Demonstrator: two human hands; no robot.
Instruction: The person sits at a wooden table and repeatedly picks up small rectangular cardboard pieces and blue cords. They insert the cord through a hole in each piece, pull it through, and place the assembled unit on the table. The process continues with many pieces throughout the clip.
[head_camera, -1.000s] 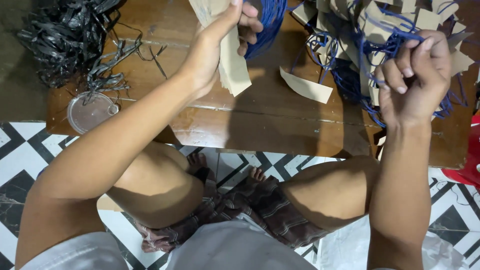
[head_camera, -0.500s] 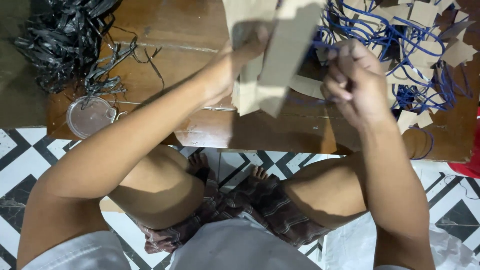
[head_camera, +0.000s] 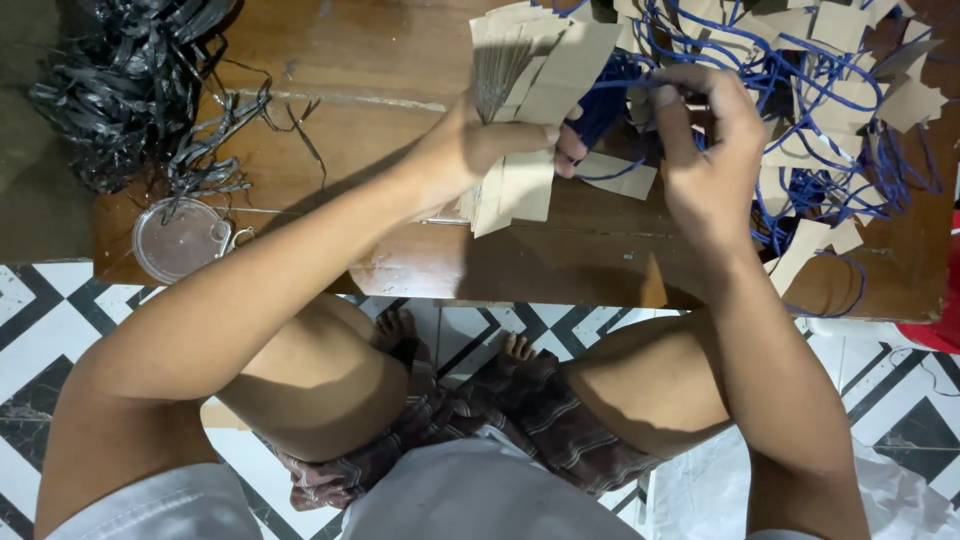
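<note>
One low wooden table (head_camera: 300, 80) stands over a black-and-white tiled floor (head_camera: 40, 310), with the person seated behind it, two bare knees and two feet showing under its edge. The left hand (head_camera: 480, 145) is clamped around one fanned stack of tan cardboard tags (head_camera: 535, 90), thumb across the front; the tags in it overlap too closely to count. The right hand (head_camera: 710, 150) is pinched narrow on one blue cord (head_camera: 620, 82) that runs from the stack toward the heap, its fingertips just beside the tags' top corner. One loose tag (head_camera: 620, 178) lies flat on the table between the two hands. To the right spreads one tangled heap of tags and blue cords (head_camera: 840, 110), too many to count. At the far left lies one bundle of black strips (head_camera: 130, 90), and near it one round clear lid (head_camera: 178, 240) at the table's edge. Against half a second ago, the stack has come lower and turned so its faces fan out toward the camera, and the right hand has moved up and away from the stack, now working at the cord rather than at the tags' lower edge. A second ago that hand was well apart, over the heap.
</note>
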